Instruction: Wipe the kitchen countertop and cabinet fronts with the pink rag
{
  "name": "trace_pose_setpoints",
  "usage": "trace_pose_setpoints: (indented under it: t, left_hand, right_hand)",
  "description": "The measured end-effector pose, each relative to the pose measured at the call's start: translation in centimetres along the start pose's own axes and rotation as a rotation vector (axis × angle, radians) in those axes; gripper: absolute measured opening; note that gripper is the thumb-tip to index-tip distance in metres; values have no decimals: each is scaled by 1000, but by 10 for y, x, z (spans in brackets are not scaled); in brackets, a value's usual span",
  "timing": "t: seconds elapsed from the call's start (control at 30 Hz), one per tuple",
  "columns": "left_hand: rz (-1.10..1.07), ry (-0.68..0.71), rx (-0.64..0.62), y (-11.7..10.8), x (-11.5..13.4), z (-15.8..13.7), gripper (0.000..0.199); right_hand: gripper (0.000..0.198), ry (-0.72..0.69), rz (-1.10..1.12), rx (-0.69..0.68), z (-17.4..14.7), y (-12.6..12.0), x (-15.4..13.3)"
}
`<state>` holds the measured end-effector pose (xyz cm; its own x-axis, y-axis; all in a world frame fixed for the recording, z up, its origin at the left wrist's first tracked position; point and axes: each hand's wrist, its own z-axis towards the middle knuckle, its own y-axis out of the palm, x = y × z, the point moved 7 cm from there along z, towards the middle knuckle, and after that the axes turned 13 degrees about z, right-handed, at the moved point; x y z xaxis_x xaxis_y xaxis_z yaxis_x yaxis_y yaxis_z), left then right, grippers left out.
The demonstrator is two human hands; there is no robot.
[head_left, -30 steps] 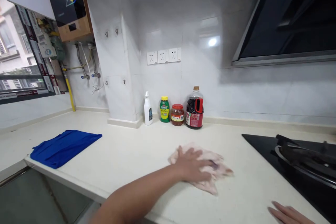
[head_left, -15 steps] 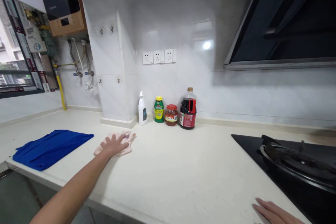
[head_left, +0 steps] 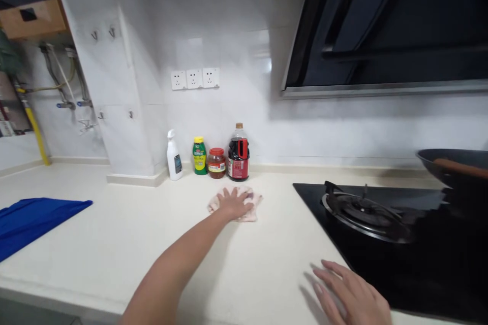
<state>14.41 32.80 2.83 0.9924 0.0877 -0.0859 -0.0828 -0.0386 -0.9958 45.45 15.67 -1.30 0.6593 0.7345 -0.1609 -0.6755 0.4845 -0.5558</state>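
A pale pink cloth (head_left: 248, 213) lies spread on the white countertop (head_left: 114, 244). My left hand (head_left: 232, 204) presses down on it from above, palm flat and fingers spread, with the cloth showing around the fingers. Just behind the cloth, a large bottle of dark sauce (head_left: 239, 160) with a red handle stands against the wall. My right hand (head_left: 353, 292) hovers over or rests lightly on the counter by the stove's front left edge; I cannot tell if it touches. Its fingers are slightly bent and apart, with nothing in them.
A white spray bottle (head_left: 174, 157), a green bottle with a yellow cap (head_left: 199, 156) and a red-lidded jar (head_left: 216, 163) line the wall. A blue cloth (head_left: 34, 221) lies at left. The black gas stove (head_left: 423, 264) carries a wok (head_left: 434, 162) under the range hood (head_left: 366, 71).
My left hand has slid the pink cloth right along the counter, from near the pillar to before the sauce bottle. My right hand shows more fully. The view has turned right.
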Motion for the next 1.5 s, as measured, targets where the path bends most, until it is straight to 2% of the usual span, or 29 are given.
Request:
trace_pose_setpoints:
  t: [0.13, 0.27, 0.4, 0.57, 0.67, 0.8, 0.87, 0.97, 1.03, 1.13, 1.2, 1.3, 1.4, 1.5]
  left_hand:
    - [-39, 155, 1, -5, 95, 18, 82]
    - [-74, 287, 6, -10, 165, 10, 81]
    - [-85, 388, 2, -10, 198, -25, 79]
    - [-119, 566, -17, -7, 210, -104, 83]
    - [-136, 693, -38, -7, 212, -160, 80]
    - [-174, 815, -83, -6, 197, -220, 75]
    - [-191, 866, -113, -5, 183, -242, 74]
    - [-201, 907, -136, -5, 164, -255, 72]
    - [-199, 882, -136, -6, 158, -248, 74]
    - [-194, 784, -108, -6, 159, -216, 77]
    - [-193, 708, -64, -7, 162, -187, 77]
    - [-180, 585, -10, -10, 158, -147, 79]
    - [-143, 443, -5, -10, 134, -121, 81]
    - [-104, 313, 0, -9, 87, -113, 80]
  right_hand:
    - [27, 90, 33, 58, 3, -10, -1]
    - [28, 136, 35, 119, 0, -20, 1]
    - [36, 232, 97, 248, -1, -34, -1]
    - [48, 391, 249, 449, -4, -50, -6]
    - [51, 487, 393, 495, -7, -53, -1]
    - [52, 761, 635, 458, -17, -55, 32]
    - [51, 795, 598, 441, -21, -67, 54]
    - [51, 692, 351, 309, -19, -79, 85]
    - [54, 667, 184, 141, -20, -70, 101]
    - [57, 613, -3, -64, -23, -48, 109]
    - [57, 586, -62, -119, -23, -38, 107]
    - [57, 629, -77, -144, -25, -34, 106]
    - [56, 628, -76, -155, -25, -37, 106]
    - [57, 624, -76, -174, -26, -39, 107]
